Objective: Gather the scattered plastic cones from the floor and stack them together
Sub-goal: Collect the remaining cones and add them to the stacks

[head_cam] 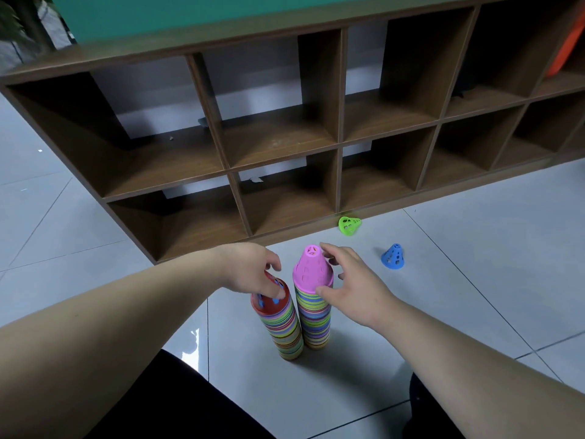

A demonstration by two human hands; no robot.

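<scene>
Two tall stacks of striped plastic cones stand side by side on the tiled floor. The left stack (285, 327) is topped by a red cone (269, 304), and my left hand (253, 269) rests its fingers on that top. The right stack (315, 318) is topped by a pink cone (311, 269). My right hand (351, 282) hovers spread around the pink cone, thumb at its rim, fingers apart. A green cone (349, 224) lies on its side by the shelf. A blue cone (392, 255) stands upright to the right.
A low wooden cubby shelf (338, 134) runs across the back, its foot close to the green cone. An orange object (566, 49) sits in the upper right cubby. My dark-clothed knees (177, 403) are at the bottom. Grey floor tiles (474, 312) spread right.
</scene>
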